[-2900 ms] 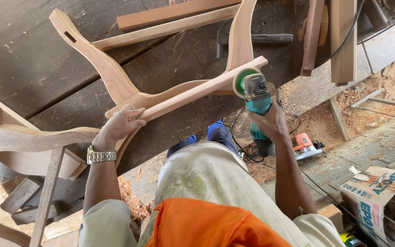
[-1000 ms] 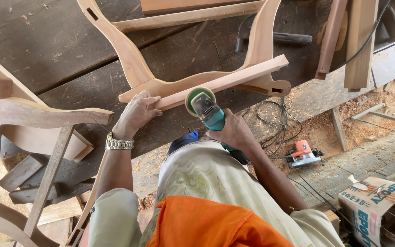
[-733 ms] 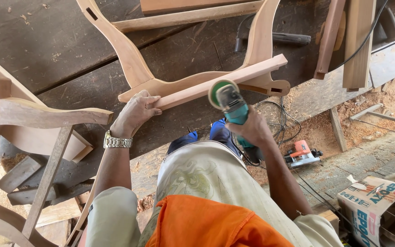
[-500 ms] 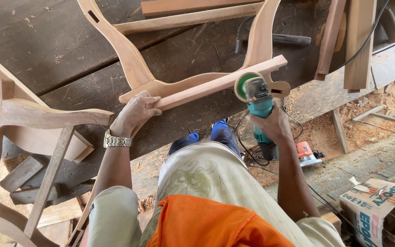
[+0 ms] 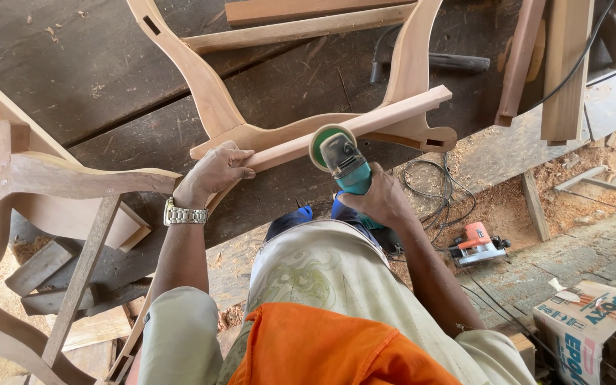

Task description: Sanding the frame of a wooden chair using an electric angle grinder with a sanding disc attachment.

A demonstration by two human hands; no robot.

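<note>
Seen from above, a person's right hand [image 5: 379, 203] grips a teal angle grinder [image 5: 344, 162], its disc against a straight wooden rail [image 5: 351, 128] just beyond, while the left hand [image 5: 215, 171] clamps the rail's near end on the curved chair frame [image 5: 201, 93]; sanding appears underway, needing steady passes along the rail.

Silver wristwatch [image 5: 185, 213], cream shirt [image 5: 336, 285], orange cloth [image 5: 329, 353]

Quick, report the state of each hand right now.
Left hand: closed on the straight wooden rail of the chair frame, steadying it.
Right hand: closed around the teal disc sander, disc at the rail.
</note>
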